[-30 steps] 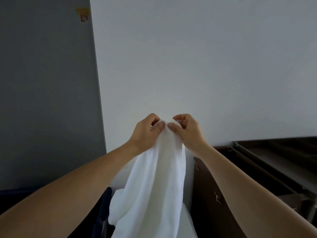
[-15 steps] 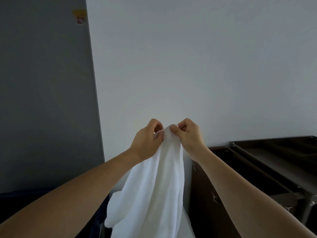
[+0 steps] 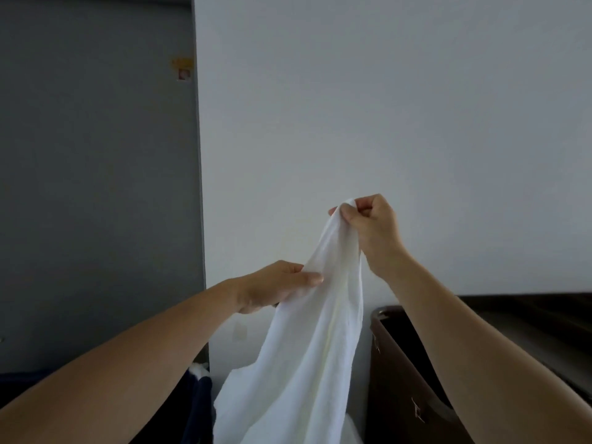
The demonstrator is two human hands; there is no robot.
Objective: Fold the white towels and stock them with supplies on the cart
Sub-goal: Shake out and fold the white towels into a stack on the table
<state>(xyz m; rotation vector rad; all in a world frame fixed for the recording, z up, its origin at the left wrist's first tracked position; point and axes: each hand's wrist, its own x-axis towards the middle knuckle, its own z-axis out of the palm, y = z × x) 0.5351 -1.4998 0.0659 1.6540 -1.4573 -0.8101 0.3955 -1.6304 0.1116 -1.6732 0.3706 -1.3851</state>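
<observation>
The large white terry towel is hanging bunched, below the right hand, whose grip is pinching its top edge; the left hand is pinching the edge lower. A loose pinch is risking a drop. The dark brown cart is standing just right, crowding the spreading.

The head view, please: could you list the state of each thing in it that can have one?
white towel: unfolded, hanging loose in the air, bunched at the top.
right hand: raised, pinching the towel's top end.
left hand: lower down, gripping the towel's left edge.
dark cart: at lower right; no towel on the part that shows.
</observation>
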